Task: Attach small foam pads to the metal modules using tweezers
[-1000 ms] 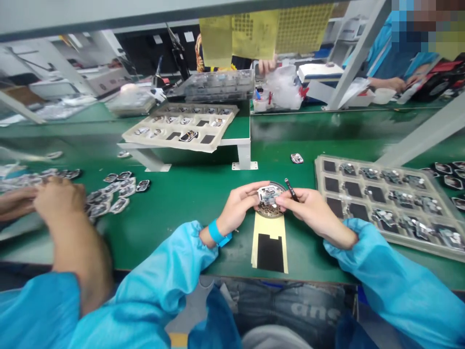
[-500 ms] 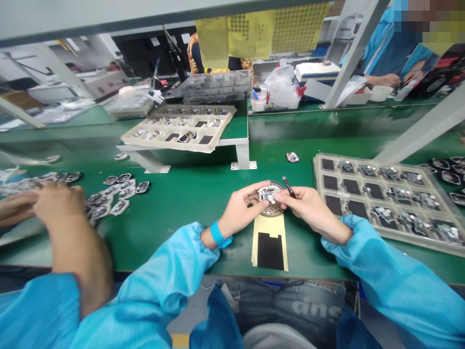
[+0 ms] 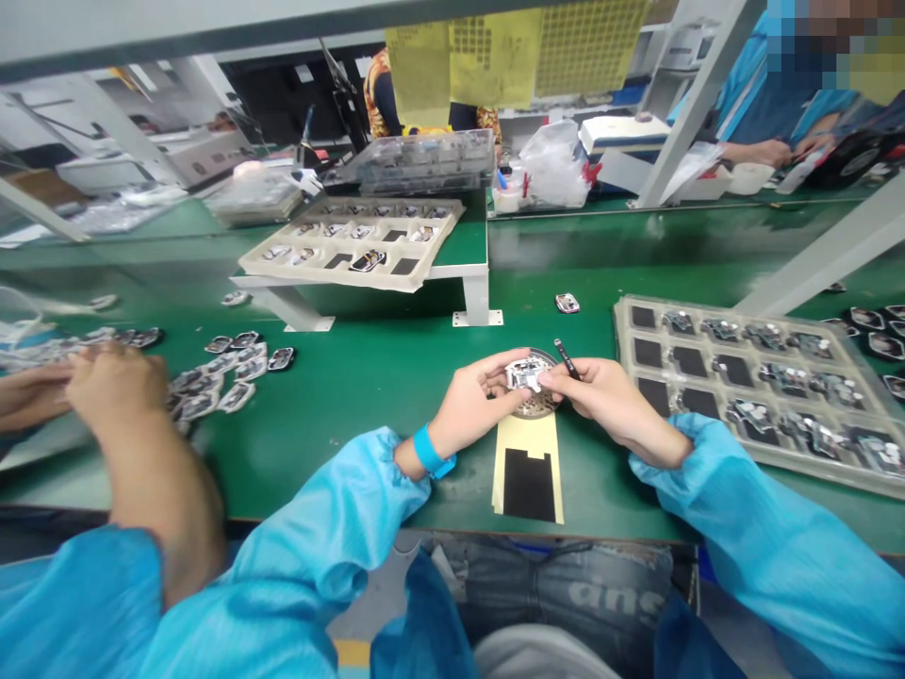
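My left hand [image 3: 472,404] pinches a small white-and-silver electronic part [image 3: 524,375] above a round metal dish [image 3: 537,404] of tiny pieces. My right hand [image 3: 602,396] is closed around a thin black tool [image 3: 567,358], its fingertips touching the same part. Both hands meet over the near middle of the green bench. A yellow sheet with a black rectangle [image 3: 529,471] lies just below them.
A grey tray [image 3: 749,382] of parts lies at the right. A beige tray [image 3: 353,243] sits on a white stand behind. Loose parts [image 3: 226,372] are scattered at the left, where another person's hands [image 3: 106,387] work. More people stand beyond the bench.
The hands stay together over the dish; the part is tilted slightly more and the view has shifted a little.
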{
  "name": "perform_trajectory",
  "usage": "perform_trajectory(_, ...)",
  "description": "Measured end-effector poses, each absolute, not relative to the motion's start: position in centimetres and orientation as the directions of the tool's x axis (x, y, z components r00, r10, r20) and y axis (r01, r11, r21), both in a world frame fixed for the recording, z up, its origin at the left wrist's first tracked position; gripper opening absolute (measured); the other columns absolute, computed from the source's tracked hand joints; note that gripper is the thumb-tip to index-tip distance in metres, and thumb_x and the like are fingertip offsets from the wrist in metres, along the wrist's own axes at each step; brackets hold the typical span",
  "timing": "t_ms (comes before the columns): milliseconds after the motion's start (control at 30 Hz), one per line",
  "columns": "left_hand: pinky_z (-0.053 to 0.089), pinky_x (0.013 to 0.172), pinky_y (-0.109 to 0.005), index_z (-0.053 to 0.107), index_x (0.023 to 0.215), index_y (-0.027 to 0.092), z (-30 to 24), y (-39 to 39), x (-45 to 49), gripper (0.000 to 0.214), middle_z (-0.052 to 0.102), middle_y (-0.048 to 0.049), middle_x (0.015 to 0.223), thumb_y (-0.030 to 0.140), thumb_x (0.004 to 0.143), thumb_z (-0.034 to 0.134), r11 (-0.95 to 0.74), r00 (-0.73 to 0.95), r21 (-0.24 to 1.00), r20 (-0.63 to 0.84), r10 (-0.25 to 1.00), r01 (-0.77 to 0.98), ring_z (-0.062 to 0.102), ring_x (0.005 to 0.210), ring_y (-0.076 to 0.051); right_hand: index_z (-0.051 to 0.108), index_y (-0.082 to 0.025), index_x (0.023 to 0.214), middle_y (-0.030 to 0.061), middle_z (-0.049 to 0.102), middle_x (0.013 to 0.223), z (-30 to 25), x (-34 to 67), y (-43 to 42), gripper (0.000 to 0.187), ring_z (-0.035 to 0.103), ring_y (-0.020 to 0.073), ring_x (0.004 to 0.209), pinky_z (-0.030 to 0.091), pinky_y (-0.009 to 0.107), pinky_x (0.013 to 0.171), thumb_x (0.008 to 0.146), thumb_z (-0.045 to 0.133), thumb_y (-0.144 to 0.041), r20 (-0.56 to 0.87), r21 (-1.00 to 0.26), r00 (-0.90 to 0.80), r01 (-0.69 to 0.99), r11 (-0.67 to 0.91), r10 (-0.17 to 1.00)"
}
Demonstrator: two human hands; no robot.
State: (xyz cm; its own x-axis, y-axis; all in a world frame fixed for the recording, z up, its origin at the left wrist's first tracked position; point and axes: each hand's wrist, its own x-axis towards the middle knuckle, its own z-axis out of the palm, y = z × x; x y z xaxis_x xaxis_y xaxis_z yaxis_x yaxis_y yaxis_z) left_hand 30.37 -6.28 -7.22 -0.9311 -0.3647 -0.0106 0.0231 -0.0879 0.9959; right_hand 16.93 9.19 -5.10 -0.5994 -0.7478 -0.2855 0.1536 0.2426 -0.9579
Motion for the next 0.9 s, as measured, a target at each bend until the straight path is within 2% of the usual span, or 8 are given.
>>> perform_trajectory(167,0.051,0.068,-0.023,0.067,0.137,0.019,-7.2,-6.1,30.7,0.054,0.073,-0.0076,0.111,0.031,0.085,0.077,0.130,-0.917,0.991,0.080,-0.390,0.031,0.059,0.072,-0.011,0.068,-0.013,0.073,-0.0051,0.047,0.051,-5.1,17.2,9.2,0.048,0.025,0.0023,0.046,0.015,0.022,0.045,0.064,0.090,-0.055,-0.284,-0.958,-0.623,0.146,0.249,-0.728)
perform_trajectory(333,0.051,0.071,-0.026,0.069,0.136,0.021,-6.9,-6.0,30.9,0.049,0.073,-0.0063,0.112,0.032,0.088,0.073,0.316,-0.901,0.948,0.163,-0.403,0.030,0.054,0.069,-0.011,0.070,-0.012,0.077,-0.0037,0.052,0.055,-5.2,17.2,9.1,0.049,0.027,0.0020,0.047,0.016,0.021,0.045,0.065,0.089,-0.055,-0.276,-0.959,-0.631,0.129,0.253,-0.725)
perform_trajectory(567,0.050,0.066,-0.024,0.068,0.136,0.019,-7.0,-6.1,30.8,0.052,0.074,-0.0063,0.105,0.031,0.086,0.076,0.287,-0.891,0.957,0.164,-0.424,0.040,0.052,0.066,-0.010,0.068,-0.012,0.074,-0.0042,0.052,0.055,-5.0,17.3,9.2,0.049,0.028,0.0017,0.047,0.019,0.021,0.046,0.065,0.089,-0.055,-0.280,-0.958,-0.629,0.132,0.256,-0.725)
perform_trajectory(667,0.053,0.069,-0.025,0.070,0.134,0.019,-7.1,-6.1,30.8,0.049,0.074,-0.0063,0.110,0.028,0.086,0.075,0.368,-0.881,0.927,0.236,-0.410,0.076,0.052,0.066,-0.009,0.068,-0.012,0.073,-0.0042,0.051,0.054,-5.1,17.2,9.2,0.048,0.032,0.0029,0.048,0.026,0.020,0.048,0.065,0.088,-0.055,-0.269,-0.962,-0.624,0.131,0.241,-0.734)
perform_trajectory(767,0.054,0.071,-0.026,0.071,0.132,0.021,-7.1,-6.1,30.7,0.046,0.075,-0.0058,0.114,0.027,0.087,0.075,0.415,-0.874,0.907,0.255,-0.413,0.069,0.055,0.067,-0.010,0.067,-0.013,0.072,-0.0018,0.056,0.059,-5.5,17.1,9.2,0.046,0.044,0.0059,0.055,0.039,0.021,0.056,0.069,0.086,-0.055,-0.241,-0.970,-0.604,0.124,0.209,-0.760)
perform_trajectory(833,0.057,0.073,-0.027,0.072,0.131,0.022,-7.2,-6.1,30.7,0.046,0.075,-0.0059,0.115,0.029,0.086,0.077,0.344,-0.877,0.937,0.209,-0.433,0.053,0.062,0.073,-0.012,0.069,-0.014,0.077,0.0016,0.065,0.071,-6.0,17.2,9.2,0.043,0.055,0.0093,0.065,0.047,0.023,0.066,0.072,0.084,-0.054,-0.174,-0.984,-0.618,0.074,0.163,-0.767)
perform_trajectory(900,0.060,0.083,-0.029,0.072,0.131,0.021,-7.3,-6.1,30.6,0.049,0.074,-0.0073,0.120,0.031,0.084,0.080,0.165,-0.891,0.984,0.128,-0.435,0.061,0.070,0.089,-0.017,0.070,-0.015,0.089,0.0040,0.071,0.088,-6.5,17.3,9.1,0.040,0.063,0.0126,0.079,0.052,0.024,0.075,0.073,0.085,-0.049,-0.080,-0.995,-0.661,0.004,0.104,-0.746)
